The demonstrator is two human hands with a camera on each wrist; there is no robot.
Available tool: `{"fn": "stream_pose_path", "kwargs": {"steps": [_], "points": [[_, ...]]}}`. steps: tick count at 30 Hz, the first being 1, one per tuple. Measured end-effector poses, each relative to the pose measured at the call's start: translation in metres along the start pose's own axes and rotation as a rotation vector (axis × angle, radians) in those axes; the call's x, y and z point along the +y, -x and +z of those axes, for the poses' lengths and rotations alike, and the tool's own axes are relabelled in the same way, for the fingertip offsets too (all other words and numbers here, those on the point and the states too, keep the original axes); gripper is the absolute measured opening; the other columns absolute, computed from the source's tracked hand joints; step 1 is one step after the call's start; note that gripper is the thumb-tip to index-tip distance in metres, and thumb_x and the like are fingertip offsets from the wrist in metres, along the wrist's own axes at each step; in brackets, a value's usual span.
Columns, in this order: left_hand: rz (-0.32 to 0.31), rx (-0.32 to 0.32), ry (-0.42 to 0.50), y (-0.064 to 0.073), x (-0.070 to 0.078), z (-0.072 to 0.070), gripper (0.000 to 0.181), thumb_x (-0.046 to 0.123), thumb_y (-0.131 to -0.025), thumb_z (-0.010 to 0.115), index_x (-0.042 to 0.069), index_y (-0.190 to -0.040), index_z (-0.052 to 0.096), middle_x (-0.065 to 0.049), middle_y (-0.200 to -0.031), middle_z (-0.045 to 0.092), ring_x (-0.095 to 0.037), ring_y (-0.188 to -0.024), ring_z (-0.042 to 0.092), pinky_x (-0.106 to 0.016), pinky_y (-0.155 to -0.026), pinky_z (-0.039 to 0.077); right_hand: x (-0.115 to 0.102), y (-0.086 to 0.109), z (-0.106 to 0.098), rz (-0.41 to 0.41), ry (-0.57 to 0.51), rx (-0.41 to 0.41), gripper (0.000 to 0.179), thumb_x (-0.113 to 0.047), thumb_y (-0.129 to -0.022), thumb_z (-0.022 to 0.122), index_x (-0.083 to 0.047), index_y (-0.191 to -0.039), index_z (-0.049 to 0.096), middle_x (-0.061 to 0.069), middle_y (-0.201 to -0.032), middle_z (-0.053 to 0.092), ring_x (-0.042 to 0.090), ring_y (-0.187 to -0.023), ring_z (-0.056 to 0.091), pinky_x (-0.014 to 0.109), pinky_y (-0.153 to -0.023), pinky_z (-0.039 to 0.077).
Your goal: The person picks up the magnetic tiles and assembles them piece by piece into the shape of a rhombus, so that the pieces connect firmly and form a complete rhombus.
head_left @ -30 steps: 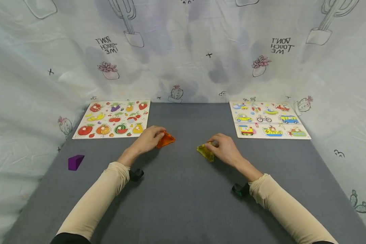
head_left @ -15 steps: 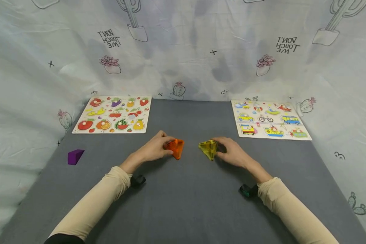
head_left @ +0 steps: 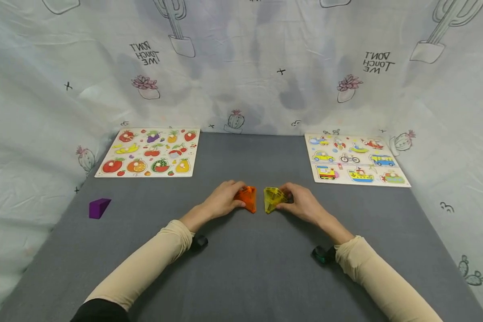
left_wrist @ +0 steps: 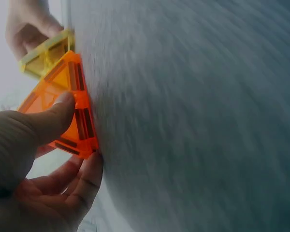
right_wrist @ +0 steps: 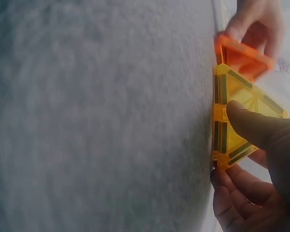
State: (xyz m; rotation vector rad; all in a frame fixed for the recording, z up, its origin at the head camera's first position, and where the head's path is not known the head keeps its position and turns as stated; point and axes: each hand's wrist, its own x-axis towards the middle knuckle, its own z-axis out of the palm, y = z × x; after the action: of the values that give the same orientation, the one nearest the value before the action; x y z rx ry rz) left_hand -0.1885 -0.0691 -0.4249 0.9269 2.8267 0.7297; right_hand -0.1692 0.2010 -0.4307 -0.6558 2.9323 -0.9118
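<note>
Near the middle of the table, my left hand (head_left: 225,199) grips an orange see-through magnetic tile piece (head_left: 248,199) with triangular faces. Its thumb lies on one face (left_wrist: 63,77), the fingers behind. Opposite it, my right hand (head_left: 302,203) holds a matching yellow magnetic tile piece (head_left: 271,200), thumb across the front. Dark strips line the edges of the yellow piece (right_wrist: 237,89) in the right wrist view. A narrow gap of grey cloth separates the two pieces in the head view. Both sit at the table surface.
A purple wedge block (head_left: 99,208) lies at the left. Behind it is a fruit puzzle board (head_left: 145,158); a vehicle puzzle board (head_left: 338,163) lies at the back right. A printed white curtain (head_left: 241,67) hangs behind the grey table (head_left: 249,277).
My left hand has moved right with the orange piece, which has turned. The yellow piece has turned in my right hand. The gap between the pieces has narrowed.
</note>
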Motion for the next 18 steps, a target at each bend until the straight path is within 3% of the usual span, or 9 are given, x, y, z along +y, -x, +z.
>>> {"fn": "stream_pose_path", "kwargs": {"steps": [7,18], "points": [[0.018,-0.024,0.017,-0.009,0.01,0.009,0.047,0.025,-0.086,0.074,0.01,-0.128,0.059,-0.015,-0.116,0.064,-0.032,-0.104,0.061,-0.046,-0.091,0.05,-0.006,-0.002,0.008,-0.009,-0.028,-0.002,0.039,-0.023,-0.08,0.081,-0.009,-0.113,0.066,0.008,-0.104,0.069,0.021,-0.091,0.064,0.039,-0.08,0.053],[0.036,0.002,0.02,-0.015,0.013,0.004,0.04,0.024,-0.088,0.073,0.011,-0.124,0.063,-0.009,-0.101,0.061,-0.018,-0.083,0.056,-0.034,-0.072,0.048,-0.011,-0.006,0.004,-0.058,-0.093,0.01,0.04,-0.018,-0.083,0.079,-0.006,-0.118,0.064,0.013,-0.112,0.066,0.024,-0.094,0.066,0.037,-0.079,0.055]]}}
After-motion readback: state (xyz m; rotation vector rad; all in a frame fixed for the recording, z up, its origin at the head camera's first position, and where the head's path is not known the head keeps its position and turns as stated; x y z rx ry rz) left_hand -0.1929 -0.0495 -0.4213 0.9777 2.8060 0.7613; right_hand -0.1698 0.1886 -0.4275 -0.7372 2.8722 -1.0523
